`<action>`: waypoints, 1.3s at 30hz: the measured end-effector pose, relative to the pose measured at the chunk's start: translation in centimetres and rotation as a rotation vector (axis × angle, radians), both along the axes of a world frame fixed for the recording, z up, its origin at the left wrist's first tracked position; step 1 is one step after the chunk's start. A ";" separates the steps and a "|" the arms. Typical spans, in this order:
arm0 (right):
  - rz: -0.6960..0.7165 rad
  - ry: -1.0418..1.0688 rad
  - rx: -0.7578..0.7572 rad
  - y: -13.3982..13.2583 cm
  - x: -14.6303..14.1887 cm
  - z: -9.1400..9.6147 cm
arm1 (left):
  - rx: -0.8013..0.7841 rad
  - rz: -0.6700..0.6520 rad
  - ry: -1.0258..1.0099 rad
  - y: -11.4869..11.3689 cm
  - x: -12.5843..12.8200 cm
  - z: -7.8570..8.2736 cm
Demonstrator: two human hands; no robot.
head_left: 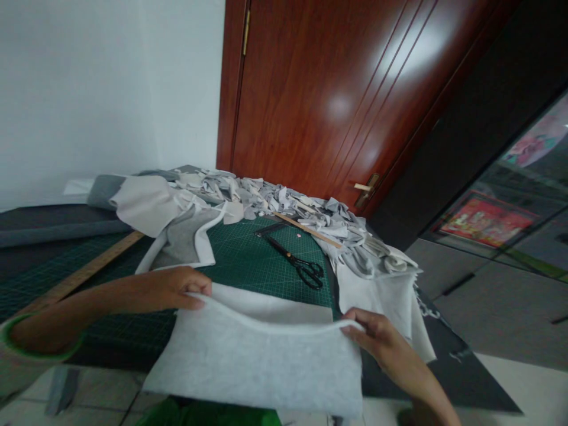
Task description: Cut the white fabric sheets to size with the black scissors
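A light grey felt sheet (261,355) hangs over the near edge of the green cutting mat (257,260). My left hand (177,288) pinches its upper left corner. My right hand (370,331) grips its upper right corner. The sheet's top edge sags between the two hands. A second pale sheet lies flat under it on the mat.
Black scissors (299,263) lie on the mat beyond the sheet. A long wooden ruler (84,272) runs along the left. A heap of grey fabric scraps (284,204) with a wooden stick (310,229) covers the far side. A red-brown door (337,89) stands behind.
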State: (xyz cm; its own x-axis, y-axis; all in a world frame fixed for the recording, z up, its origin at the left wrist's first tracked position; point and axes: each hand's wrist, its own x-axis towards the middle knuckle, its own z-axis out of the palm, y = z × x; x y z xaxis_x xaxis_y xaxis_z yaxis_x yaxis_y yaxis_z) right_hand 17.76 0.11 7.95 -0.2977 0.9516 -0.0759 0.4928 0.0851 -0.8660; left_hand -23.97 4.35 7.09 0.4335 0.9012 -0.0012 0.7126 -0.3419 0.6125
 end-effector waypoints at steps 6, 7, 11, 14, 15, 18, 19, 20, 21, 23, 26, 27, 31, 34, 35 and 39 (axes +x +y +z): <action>-0.268 -0.233 0.270 4.2 -1.3 -3.5 | 0.055 0.062 0.047 4.0 1.1 -1.9; -0.277 -0.268 0.281 4.4 -1.3 -4.1 | 0.076 0.089 0.048 4.0 1.2 -2.4; -0.350 -0.401 0.395 4.0 -1.1 -5.8 | 0.145 0.184 0.055 3.5 1.8 -3.5; -0.330 -0.502 0.546 2.8 -1.5 -6.1 | 0.205 0.211 0.056 2.9 1.9 -3.4; -0.266 -0.514 0.551 2.3 -1.9 -6.0 | 0.233 0.207 0.053 2.7 1.9 -3.3; -0.026 -0.519 0.432 1.5 -3.4 -5.1 | 0.301 0.183 0.053 2.4 2.1 -2.9; 0.009 -0.533 0.379 1.4 -4.0 -4.7 | 0.307 0.176 0.053 2.4 2.1 -2.8; 0.017 -0.549 0.320 1.4 -4.6 -4.3 | 0.303 0.169 0.052 2.4 2.2 -2.7; 0.007 -0.563 0.255 1.4 -5.1 -3.9 | 0.290 0.163 0.050 2.5 2.2 -2.6; -0.021 -0.575 0.147 1.5 -5.7 -3.2 | 0.263 0.155 0.043 2.7 2.2 -2.6; 0.045 -0.552 0.124 1.3 -5.9 -2.8 | 0.241 0.160 0.034 3.1 2.1 -2.8; 0.092 -0.515 0.140 1.1 -5.8 -2.8 | 0.237 0.164 0.030 3.3 2.1 -2.8; 0.198 -0.031 0.006 -0.2 -4.4 -1.6 | 0.237 0.187 0.001 3.9 2.1 -2.9; -0.011 0.408 -0.179 -0.7 -2.1 0.9 | 0.239 0.209 -0.032 4.3 2.4 -2.6; -0.115 0.501 -0.174 -0.5 -1.0 1.7 | 0.237 0.212 -0.043 4.4 2.5 -2.6; -0.613 0.550 0.214 2.4 5.8 2.6 | 0.231 0.194 -0.077 4.9 3.3 -2.7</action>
